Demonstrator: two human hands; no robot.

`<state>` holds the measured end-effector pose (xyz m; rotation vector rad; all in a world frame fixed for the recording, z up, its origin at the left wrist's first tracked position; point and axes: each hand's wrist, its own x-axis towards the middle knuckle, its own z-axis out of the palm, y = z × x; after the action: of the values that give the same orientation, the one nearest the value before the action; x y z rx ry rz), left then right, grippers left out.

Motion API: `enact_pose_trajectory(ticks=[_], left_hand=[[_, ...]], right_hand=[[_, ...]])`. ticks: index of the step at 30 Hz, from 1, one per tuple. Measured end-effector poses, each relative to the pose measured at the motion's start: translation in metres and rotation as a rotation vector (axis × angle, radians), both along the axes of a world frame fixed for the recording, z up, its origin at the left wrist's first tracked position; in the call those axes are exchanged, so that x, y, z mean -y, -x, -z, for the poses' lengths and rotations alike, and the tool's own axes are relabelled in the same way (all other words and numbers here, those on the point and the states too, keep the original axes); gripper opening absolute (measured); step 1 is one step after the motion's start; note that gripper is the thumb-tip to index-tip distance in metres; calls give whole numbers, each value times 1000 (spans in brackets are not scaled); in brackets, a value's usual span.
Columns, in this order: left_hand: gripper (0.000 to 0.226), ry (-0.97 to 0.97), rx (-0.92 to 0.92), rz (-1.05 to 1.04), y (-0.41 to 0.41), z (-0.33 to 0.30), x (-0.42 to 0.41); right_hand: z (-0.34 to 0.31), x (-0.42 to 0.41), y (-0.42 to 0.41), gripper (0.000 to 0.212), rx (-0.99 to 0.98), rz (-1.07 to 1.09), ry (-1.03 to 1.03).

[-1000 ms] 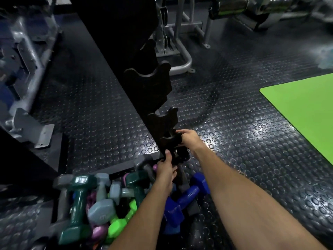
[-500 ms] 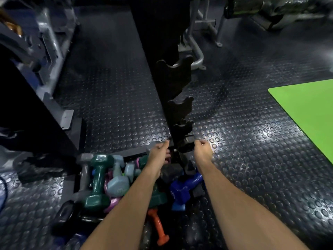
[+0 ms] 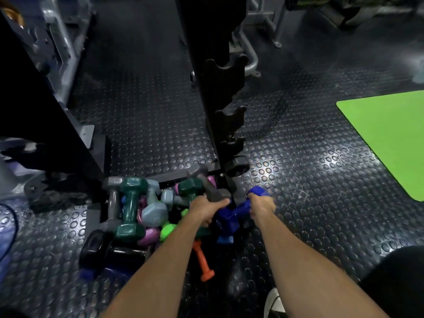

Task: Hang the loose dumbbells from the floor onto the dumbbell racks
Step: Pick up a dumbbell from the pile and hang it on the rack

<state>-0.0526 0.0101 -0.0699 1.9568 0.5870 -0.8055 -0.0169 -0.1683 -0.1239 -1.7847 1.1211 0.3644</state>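
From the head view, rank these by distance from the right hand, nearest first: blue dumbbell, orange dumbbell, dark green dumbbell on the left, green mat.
1. Blue dumbbell: gripped by the right hand.
2. Orange dumbbell: on the floor below and left of that hand.
3. Dark green dumbbell: left side of the pile.
4. Green mat: far right, on the floor.

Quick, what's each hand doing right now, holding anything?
Left hand: closed around the gray dumbbell.
Right hand: closed around the blue dumbbell.
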Motion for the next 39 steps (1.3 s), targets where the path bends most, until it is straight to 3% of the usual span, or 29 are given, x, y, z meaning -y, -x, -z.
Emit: enact_pose_trajectory(ticks=[4, 13, 19, 24, 29, 33, 35, 37, 39], left_hand=[[81, -165, -13, 111, 14, 12, 20], [105, -595, 47, 412, 29, 37, 56], [85, -641, 98, 227, 32, 45, 64], [100, -483, 108, 97, 32, 42, 71], [118, -325, 93, 164, 26, 37, 82], [83, -78, -27, 100, 14, 36, 80], [68, 67, -60, 59, 14, 36, 83], [52, 171, -27, -3, 15, 35, 91], [48, 195, 91, -63, 11, 34, 97]], right_hand=[[15, -1, 7, 36, -54, 91, -210], [38, -9, 6, 23, -34, 185, -407], [56, -5, 3, 22, -18, 175, -398], [47, 0, 8, 25, 37, 161, -373], [42, 15, 16, 32, 97, 201, -385], [38, 33, 17, 24, 161, 136, -345], [29, 39, 14, 33, 205, 96, -305], [18, 44, 7, 44, 255, 71, -277], [7, 48, -4, 35, 325, 43, -274]])
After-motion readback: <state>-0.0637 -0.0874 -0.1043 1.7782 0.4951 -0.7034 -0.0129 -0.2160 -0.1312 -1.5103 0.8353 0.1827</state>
